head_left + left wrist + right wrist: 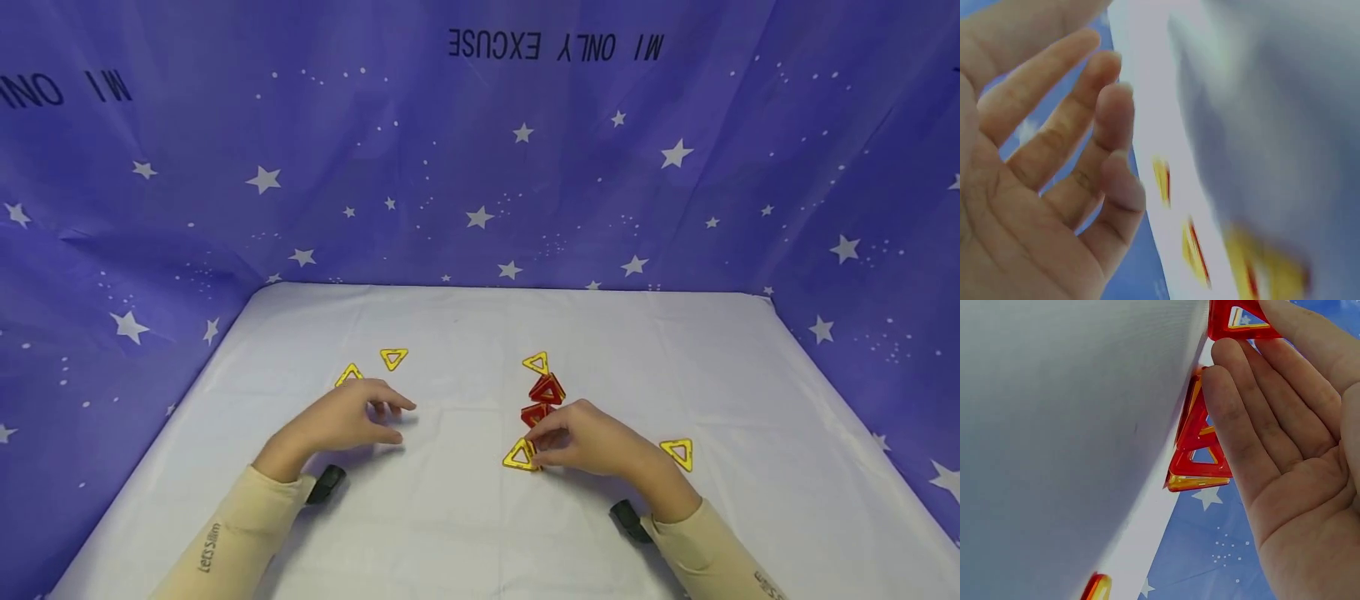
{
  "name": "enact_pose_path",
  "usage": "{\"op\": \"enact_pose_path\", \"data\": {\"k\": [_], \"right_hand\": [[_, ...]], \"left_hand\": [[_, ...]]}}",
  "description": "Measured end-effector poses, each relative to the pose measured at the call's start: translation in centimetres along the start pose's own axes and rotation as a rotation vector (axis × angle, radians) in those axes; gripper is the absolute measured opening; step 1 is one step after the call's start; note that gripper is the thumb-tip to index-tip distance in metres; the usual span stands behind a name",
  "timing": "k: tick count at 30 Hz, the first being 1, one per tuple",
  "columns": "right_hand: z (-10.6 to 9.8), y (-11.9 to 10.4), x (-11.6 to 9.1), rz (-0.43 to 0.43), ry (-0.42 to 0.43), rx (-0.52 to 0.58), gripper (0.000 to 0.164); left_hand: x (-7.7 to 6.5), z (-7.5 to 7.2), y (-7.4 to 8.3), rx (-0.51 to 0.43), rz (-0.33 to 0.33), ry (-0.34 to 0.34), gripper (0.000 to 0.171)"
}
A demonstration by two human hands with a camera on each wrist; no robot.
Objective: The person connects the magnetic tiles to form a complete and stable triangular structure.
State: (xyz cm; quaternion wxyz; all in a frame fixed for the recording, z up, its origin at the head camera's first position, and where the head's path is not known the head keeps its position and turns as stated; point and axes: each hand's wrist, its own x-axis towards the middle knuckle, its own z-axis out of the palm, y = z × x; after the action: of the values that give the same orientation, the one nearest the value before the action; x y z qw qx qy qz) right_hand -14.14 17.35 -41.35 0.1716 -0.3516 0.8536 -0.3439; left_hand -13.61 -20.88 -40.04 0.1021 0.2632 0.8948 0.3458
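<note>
Above the left side of the table hovers my left hand (348, 414), its fingers loosely bent and nothing in its grasp. It partly covers a yellow triangular magnetic tile (350, 374). In the left wrist view, the palm (1029, 219) is bare. My right hand (588, 437) pinches a triangular tile piece (1244, 322) between thumb and fingertips. It looks yellow (519, 456) from the head and red in the right wrist view. Just beyond stand two small red triangular tile shapes (547, 389), joined or touching; the nearer one (536, 414) is partly hidden by the hand.
A yellow triangle tile (536, 362) lies behind the red shapes. Another yellow triangle (678, 453) is to the right of my right wrist, and one more (393, 358) is at the back left. White cloth (450, 517) covers the table; a purple starry curtain (420, 167) surrounds it.
</note>
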Motion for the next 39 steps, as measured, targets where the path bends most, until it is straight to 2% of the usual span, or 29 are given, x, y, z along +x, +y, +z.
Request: {"op": "enact_pose_path", "data": {"k": [5, 9, 14, 19, 23, 28, 34, 39], "right_hand": [[0.0, 0.1, -0.1, 0.011, 0.000, -0.001, 0.027], [0.1, 0.1, -0.2, 0.024, -0.001, -0.005, 0.029], [0.1, 0.2, -0.3, 0.024, 0.003, -0.014, 0.029], [0.1, 0.2, -0.2, 0.022, 0.000, -0.016, 0.029], [0.0, 0.0, -0.1, 0.035, -0.004, -0.021, 0.030], [0.0, -0.1, -0.1, 0.044, -0.012, -0.025, 0.030], [0.0, -0.1, -0.1, 0.033, -0.009, -0.017, 0.030], [0.1, -0.1, -0.1, 0.023, -0.004, -0.031, 0.029]], "left_hand": [[-3.1, -3.2, -2.9, 0.031, -0.100, 0.042, 0.046], [-4.8, -4.9, -4.7, 0.044, -0.142, 0.047, 0.049], [-5.6, -5.1, -6.5, 0.016, -0.175, 0.026, 0.046], [-5.8, -4.6, -7.4, -0.019, -0.201, 0.007, 0.035], [-5.7, -4.5, -7.4, -0.044, -0.182, 0.024, 0.028], [-4.9, -4.2, -6.5, -0.075, -0.184, 0.047, 0.027], [-3.1, -3.2, -5.1, -0.176, -0.122, 0.034, 0.030], [-1.2, -2.1, -3.7, -0.247, -0.068, -0.010, 0.029]]}}
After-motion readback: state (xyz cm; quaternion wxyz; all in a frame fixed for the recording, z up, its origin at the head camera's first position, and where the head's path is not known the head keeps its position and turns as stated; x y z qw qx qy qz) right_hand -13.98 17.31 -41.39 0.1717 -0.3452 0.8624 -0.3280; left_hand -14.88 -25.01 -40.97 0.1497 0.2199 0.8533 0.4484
